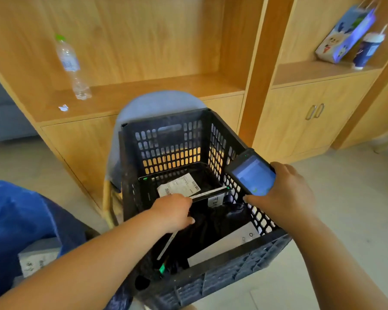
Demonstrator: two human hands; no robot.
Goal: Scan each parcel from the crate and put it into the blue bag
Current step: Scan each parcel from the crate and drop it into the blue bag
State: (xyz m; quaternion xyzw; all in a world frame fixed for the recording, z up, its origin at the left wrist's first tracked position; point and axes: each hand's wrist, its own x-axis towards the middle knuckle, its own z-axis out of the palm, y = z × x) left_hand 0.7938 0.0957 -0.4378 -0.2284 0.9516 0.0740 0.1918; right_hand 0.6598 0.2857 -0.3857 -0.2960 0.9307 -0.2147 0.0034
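Pick: I see left hand [175,211] in crate [211,276], fingers clamped on parcel [188,238] edge to lift it | right hand [285,195] fingers clamped round scanner [252,175] at 2 o'clock, ready to scan | bag [16,215] at 8 o'clock

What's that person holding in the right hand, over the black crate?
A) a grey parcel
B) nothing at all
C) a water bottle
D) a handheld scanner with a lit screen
D: the right hand grips the scanner, its screen glowing blue, above the crate; the left hand grips a black parcel inside, and the water bottle stands on the shelf.
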